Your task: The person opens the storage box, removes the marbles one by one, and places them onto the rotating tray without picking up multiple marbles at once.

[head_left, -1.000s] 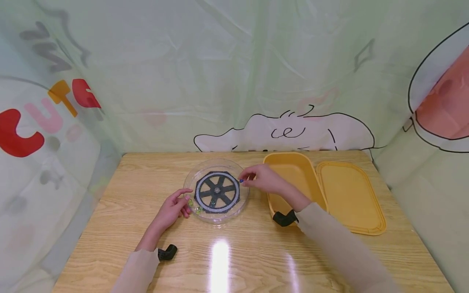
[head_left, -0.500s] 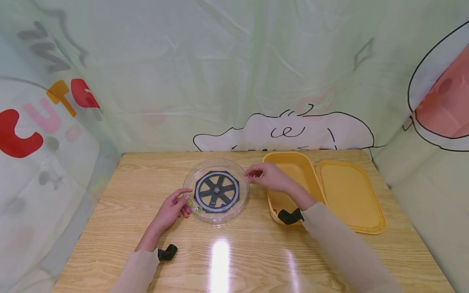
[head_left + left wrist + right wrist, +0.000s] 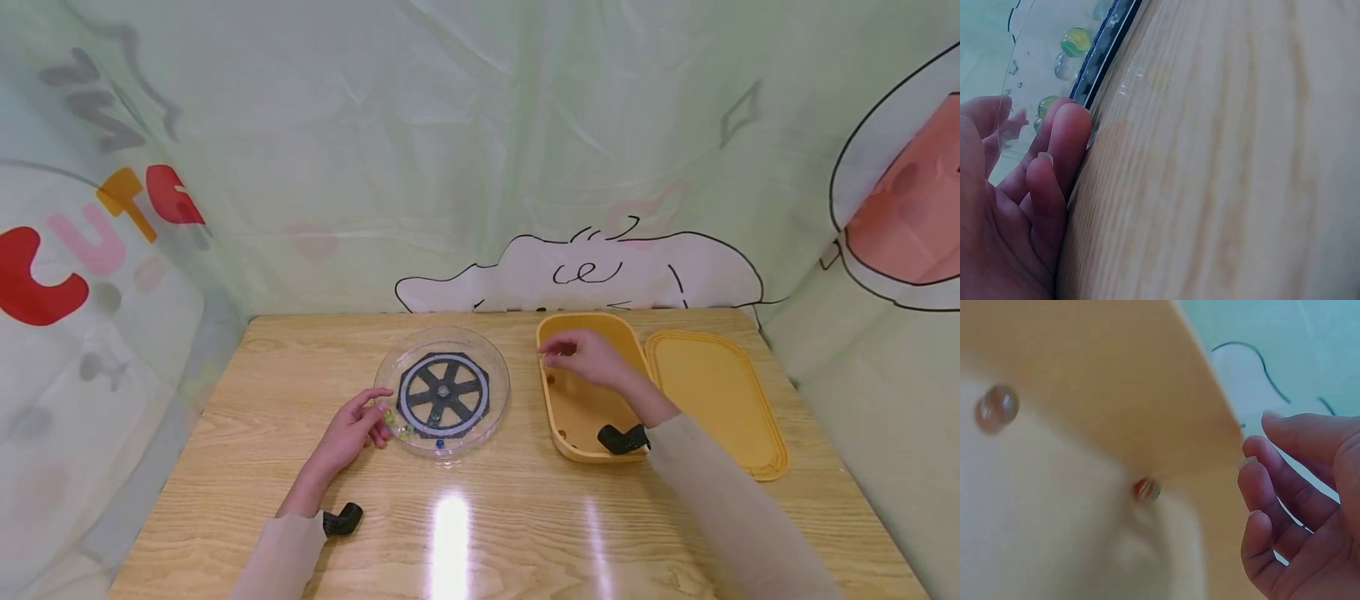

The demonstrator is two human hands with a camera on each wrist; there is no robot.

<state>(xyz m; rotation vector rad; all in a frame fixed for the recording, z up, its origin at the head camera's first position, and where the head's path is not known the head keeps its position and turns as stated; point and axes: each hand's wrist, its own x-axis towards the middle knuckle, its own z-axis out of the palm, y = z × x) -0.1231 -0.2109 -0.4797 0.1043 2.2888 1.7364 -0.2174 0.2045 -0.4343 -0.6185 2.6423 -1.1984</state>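
Note:
My left hand (image 3: 357, 427) grips the left rim of a clear round dish (image 3: 495, 421), thumb over the edge and fingers against the outside. Inside the dish lies a dark spoked wheel shape (image 3: 444, 393) with a pale ring. Yellow-green marbles (image 3: 1076, 42) sit near my left fingertips, and a blue marble (image 3: 440, 443) rests at the dish's near edge. My right hand (image 3: 588, 357) hovers over the left side of a yellow box (image 3: 600, 457), its fingers loosely bent with nothing between them. Two reddish marbles show in the box: one marble (image 3: 1146, 489) nearer the hand, another marble (image 3: 1000, 403) farther off.
A yellow lid (image 3: 720, 400) lies flat to the right of the box. The wooden table (image 3: 390, 533) ends at a printed curtain (image 3: 375, 167) behind. A black wrist device (image 3: 342, 518) is worn at the left cuff, a similar device (image 3: 622, 439) at the right.
My right hand has let go of the blue marble over the dish and moved right, above the box. The marble has rolled to the dish's near edge. My left hand has stayed put.

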